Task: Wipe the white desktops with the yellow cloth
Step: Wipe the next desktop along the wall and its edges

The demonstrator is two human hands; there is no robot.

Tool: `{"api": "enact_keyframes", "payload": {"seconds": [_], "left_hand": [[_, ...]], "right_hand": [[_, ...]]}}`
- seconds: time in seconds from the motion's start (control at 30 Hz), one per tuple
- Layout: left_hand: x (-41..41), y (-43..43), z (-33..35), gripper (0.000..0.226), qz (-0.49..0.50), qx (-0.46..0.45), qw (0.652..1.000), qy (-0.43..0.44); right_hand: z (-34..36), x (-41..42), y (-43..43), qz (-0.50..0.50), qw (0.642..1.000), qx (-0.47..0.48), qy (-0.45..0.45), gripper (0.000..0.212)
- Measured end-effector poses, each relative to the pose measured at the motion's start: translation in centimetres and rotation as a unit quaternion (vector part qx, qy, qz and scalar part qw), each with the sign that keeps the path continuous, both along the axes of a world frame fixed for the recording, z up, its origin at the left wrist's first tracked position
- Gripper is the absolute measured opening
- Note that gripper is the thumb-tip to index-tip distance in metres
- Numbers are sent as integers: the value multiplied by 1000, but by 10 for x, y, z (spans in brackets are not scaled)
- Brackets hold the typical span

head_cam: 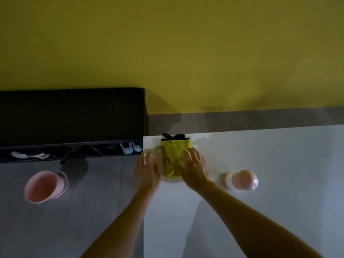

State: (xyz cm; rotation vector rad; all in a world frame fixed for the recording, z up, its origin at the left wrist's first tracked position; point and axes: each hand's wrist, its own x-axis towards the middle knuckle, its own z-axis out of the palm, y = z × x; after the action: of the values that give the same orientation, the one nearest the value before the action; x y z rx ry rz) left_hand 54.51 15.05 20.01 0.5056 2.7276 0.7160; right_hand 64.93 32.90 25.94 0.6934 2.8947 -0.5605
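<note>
Cloth, yellow (174,155), folded w/ black trim on far edge, lies at far-left corner of white counter (260,211). Right grip (195,171) flat on cloth's near-right part, fingers straight, pressing down, nothing clasped. Left grip (148,171) also open-palmed, fingers spread, resting on counter's left edge just beside cloth; can't tell if touching it. Pinkish rounded bottle (244,180) lies on counter near right grip. Pink bucket (45,186) on grey floor (93,211) at left. Black shoe rack (70,118) w/ shoes (130,148) against yellow wall (167,43).
</note>
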Motion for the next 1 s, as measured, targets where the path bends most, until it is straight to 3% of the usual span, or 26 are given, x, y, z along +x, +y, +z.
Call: {"api": "enact_keyframes", "payload": {"seconds": [0.1,0.23,0.4,0.53,0.67,0.77,0.87,1.0], "left_hand": [[-3,3,-15,55,81,35,996,-14],[-9,20,-21,57,180,64,981,-45],[4,28,-22,34,202,-43,978,37],[8,30,-21,17,203,-61,976,58],[7,26,-24,34,204,-65,973,84],[7,26,-20,44,210,-63,973,75],[10,24,-15,58,190,-65,976,79],[9,25,-11,59,147,-49,984,89]], "right_hand": [[-23,-18,-5,57,998,25,-16,78],[-50,-29,1,114,993,30,-2,84],[-62,-45,9,120,991,32,42,84],[-54,-116,12,153,987,32,41,81],[-52,-186,0,236,972,-4,3,65],[-50,-185,11,240,970,-42,-7,60],[-45,-157,65,208,977,-19,-41,64],[-36,-126,130,241,967,63,-61,85]]}}
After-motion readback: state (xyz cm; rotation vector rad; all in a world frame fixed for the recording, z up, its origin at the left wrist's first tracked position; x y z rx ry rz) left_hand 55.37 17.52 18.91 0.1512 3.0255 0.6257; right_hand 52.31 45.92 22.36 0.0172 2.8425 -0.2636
